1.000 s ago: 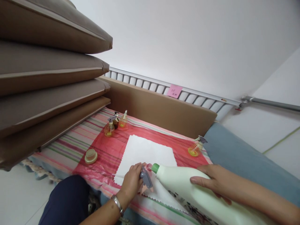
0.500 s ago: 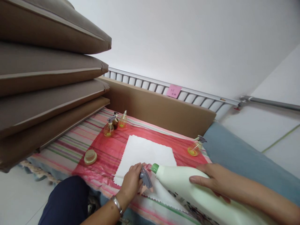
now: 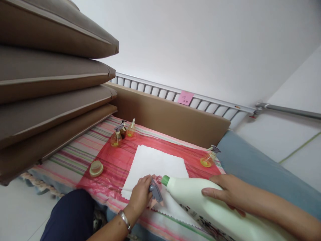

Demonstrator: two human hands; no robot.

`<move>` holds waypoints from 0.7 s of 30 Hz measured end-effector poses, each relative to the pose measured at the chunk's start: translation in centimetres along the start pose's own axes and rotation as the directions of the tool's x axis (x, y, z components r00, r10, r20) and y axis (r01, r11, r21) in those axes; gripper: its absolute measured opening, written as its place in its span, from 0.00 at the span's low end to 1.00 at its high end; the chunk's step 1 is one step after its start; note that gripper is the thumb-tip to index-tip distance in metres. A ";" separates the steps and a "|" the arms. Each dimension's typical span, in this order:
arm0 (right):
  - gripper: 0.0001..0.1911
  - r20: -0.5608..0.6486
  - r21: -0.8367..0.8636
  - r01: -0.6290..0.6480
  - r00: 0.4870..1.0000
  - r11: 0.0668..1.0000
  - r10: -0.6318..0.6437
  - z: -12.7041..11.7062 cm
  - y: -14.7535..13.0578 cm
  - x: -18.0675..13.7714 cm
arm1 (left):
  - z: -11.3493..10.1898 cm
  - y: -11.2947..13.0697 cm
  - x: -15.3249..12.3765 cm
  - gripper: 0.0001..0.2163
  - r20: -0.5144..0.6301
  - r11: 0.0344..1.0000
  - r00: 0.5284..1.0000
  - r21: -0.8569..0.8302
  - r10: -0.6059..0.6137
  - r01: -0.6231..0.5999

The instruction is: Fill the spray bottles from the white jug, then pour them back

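The left hand has its fingers closed around a small spray bottle at the near edge of the white cloth. The right hand clasps a large white bottle, which is tipped over with its green neck just beside the small bottle's top.

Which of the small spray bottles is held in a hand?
The spray bottle in the left hand, over the white cloth; the others stand free on the red mat, at back left and at right.
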State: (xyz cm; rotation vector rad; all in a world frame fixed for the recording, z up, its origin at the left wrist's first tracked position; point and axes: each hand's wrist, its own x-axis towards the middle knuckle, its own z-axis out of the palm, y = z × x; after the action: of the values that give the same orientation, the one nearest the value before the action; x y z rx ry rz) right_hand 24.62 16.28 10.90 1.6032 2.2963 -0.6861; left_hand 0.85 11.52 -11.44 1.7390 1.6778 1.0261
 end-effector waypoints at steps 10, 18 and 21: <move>0.19 0.011 -0.013 -0.006 1.000 1.000 0.006 0.0 -0.2 0.0 | 0.1 -0.1 -0.1 0.31 -0.023 1.000 1.000 -0.025 0.014 -0.015; 0.18 -0.015 0.011 0.000 1.000 1.000 0.000 0.0 -0.5 -0.2 | 0.4 -0.4 -0.1 0.30 -0.058 0.997 0.998 -0.066 0.039 -0.043; 0.18 -0.020 0.046 0.023 1.000 0.999 -0.022 0.4 0.4 -0.1 | 0.3 -0.4 -0.1 0.30 -0.060 0.997 0.998 -0.074 0.033 -0.038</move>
State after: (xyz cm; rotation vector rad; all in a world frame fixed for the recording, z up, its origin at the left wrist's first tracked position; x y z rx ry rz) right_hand 24.97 16.10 10.48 1.6136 2.3325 -0.7368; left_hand 0.86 11.49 -11.95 1.7111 1.6278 1.1520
